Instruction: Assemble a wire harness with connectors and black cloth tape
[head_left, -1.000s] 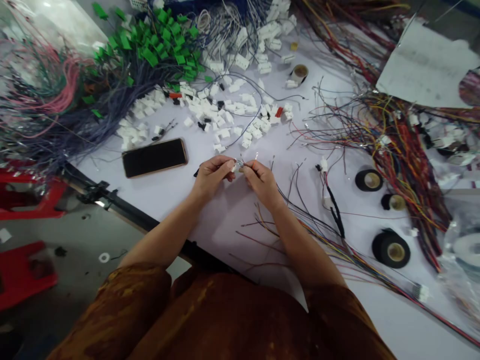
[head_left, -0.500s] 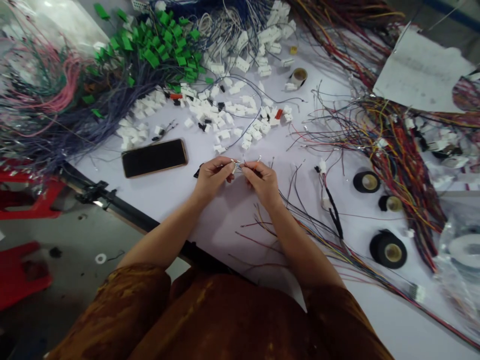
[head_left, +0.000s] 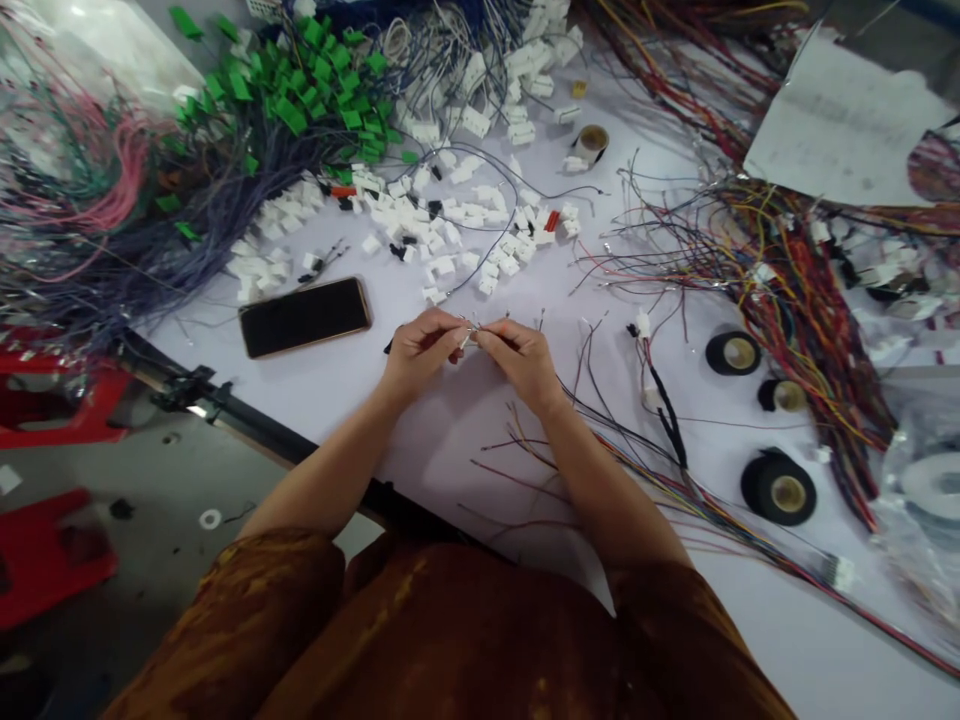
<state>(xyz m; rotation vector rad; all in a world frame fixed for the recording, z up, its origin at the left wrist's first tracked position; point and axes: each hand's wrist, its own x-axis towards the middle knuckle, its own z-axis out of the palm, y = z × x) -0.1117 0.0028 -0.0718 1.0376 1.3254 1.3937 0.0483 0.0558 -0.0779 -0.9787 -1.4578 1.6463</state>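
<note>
My left hand [head_left: 421,352] is closed in a pinch on a small whitish connector [head_left: 466,340], partly covered by the fingertips. Close against it, my right hand [head_left: 523,364] pinches a thin wire whose metal tip meets the connector; most of that wire is hidden by the fingers. Other thin wire ends [head_left: 541,318] stick out just beyond the right hand. Under my right forearm runs a bundle of coloured wires [head_left: 697,510] with loose ends [head_left: 517,470] spread over the table. Ahead of both hands lies a pile of white connectors [head_left: 420,230].
A phone [head_left: 305,318] lies left of my hands. Green connectors [head_left: 300,100] on purple wires fill the back left. At right are black tape rolls [head_left: 759,488], a branched harness [head_left: 664,410], a thick wire bundle [head_left: 795,290] and a paper sheet [head_left: 840,125]. The table edge [head_left: 262,425] runs at front left.
My hands have drawn slightly closer together at the fingertips, with the wire tip at the connector. The whole view has shifted slightly.
</note>
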